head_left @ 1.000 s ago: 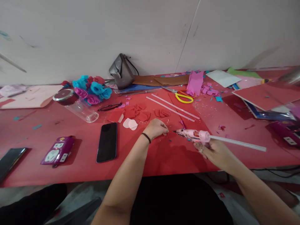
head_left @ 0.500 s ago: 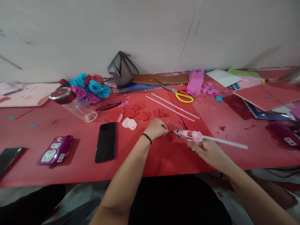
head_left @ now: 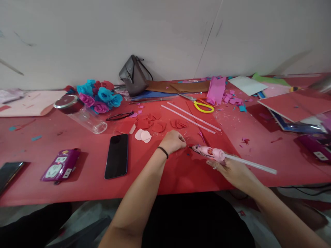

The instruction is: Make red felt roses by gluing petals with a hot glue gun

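Observation:
My right hand (head_left: 230,170) is wrapped round the handle of a pink hot glue gun (head_left: 209,151), whose clear glue stick (head_left: 250,163) sticks out at the back. Its dark nozzle points left, close to the fingertips of my left hand (head_left: 174,142). The left fingers are pinched together over the red paper; whatever they hold is too small or hidden to make out. Behind that hand lie red paper petals (head_left: 158,127) and pale pink paper petals (head_left: 145,136). Two loose glue sticks (head_left: 188,119) rest on the table farther back.
A phone (head_left: 116,156), a purple pouch (head_left: 60,165) and a clear bottle (head_left: 86,119) lie to the left. Paper flowers (head_left: 103,94) and a grey bag (head_left: 133,77) stand by the wall. Yellow-handled scissors (head_left: 203,107) lie behind; a red board (head_left: 297,105) is at the right.
The glue gun's rear end and my right hand have dropped slightly and shifted a little to the right. My left hand stays nearly still.

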### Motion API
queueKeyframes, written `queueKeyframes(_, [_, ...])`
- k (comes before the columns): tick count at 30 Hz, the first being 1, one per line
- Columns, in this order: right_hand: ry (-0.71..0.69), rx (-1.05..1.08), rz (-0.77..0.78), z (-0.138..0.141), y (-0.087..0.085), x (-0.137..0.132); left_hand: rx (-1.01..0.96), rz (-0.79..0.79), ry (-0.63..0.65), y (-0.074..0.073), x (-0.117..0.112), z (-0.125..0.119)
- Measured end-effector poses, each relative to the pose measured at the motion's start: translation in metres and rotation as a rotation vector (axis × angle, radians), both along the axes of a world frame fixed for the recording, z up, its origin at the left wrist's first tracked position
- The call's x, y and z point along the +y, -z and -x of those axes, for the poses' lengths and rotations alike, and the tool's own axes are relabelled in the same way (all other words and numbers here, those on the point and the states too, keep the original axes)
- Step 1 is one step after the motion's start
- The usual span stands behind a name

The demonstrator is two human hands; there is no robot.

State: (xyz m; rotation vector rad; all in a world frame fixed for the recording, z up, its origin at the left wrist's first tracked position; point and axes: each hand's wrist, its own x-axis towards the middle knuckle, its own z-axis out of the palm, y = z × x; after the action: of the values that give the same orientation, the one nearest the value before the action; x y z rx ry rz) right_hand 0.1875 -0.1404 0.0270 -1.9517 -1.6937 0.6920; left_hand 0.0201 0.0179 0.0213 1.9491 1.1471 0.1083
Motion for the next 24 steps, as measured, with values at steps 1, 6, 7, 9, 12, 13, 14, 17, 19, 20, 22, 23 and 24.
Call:
queueKeyframes(1, [-0.001, 0.005, 0.005, 0.0, -0.001, -0.001, -0.001, 0.002, -0.002, 0.0, 0.0, 0.0])
queueKeyframes(6, [-0.027, 0.003, -0.013, 0.0, -0.003, -0.005, -0.003, 0.015, -0.005, 0.0, 0.0, 0.0])
queueKeyframes(7, [-0.031, -0.004, -0.019, 0.0, -0.003, -0.006, -0.002, 0.021, -0.007, 0.0, 0.0, 0.0])
queueKeyframes(9, [-0.043, -0.004, -0.02, -0.001, -0.003, -0.007, -0.001, 0.031, -0.01, 0.0, 0.0, 0.0])
queueKeyframes(12, [-0.064, 0.019, -0.007, -0.001, -0.002, -0.008, -0.001, 0.041, -0.016, 0.0, 0.0, 0.0])
queueKeyframes(13, [-0.069, 0.027, -0.005, -0.001, -0.002, -0.009, -0.003, 0.045, -0.017, 0.0, 0.0, 0.0])
queueKeyframes(14, [-0.068, 0.03, -0.005, -0.001, -0.003, -0.009, -0.005, 0.049, -0.02, 0.0, 0.0, 0.0])
queueKeyframes(17, [-0.057, 0.039, 0.024, -0.002, -0.004, -0.011, -0.013, 0.053, -0.02, 0.001, 0.0, 0.0])
queueKeyframes(19, [-0.06, 0.055, 0.053, -0.003, -0.007, -0.013, -0.013, 0.039, -0.021, 0.001, 0.0, 0.0])
queueKeyframes(20, [-0.064, 0.063, 0.062, -0.003, -0.008, -0.014, -0.011, 0.031, -0.02, 0.001, 0.0, 0.0])
queueKeyframes(22, [-0.069, 0.057, 0.061, -0.004, -0.013, -0.016, -0.008, 0.019, -0.019, 0.001, 0.0, -0.001])
queueKeyframes(23, [-0.069, 0.045, 0.055, -0.004, -0.015, -0.016, -0.007, 0.018, -0.014, 0.001, 0.001, -0.001])
queueKeyframes(24, [-0.069, 0.028, 0.048, -0.004, -0.018, -0.017, -0.009, 0.018, -0.009, 0.001, 0.001, -0.001])
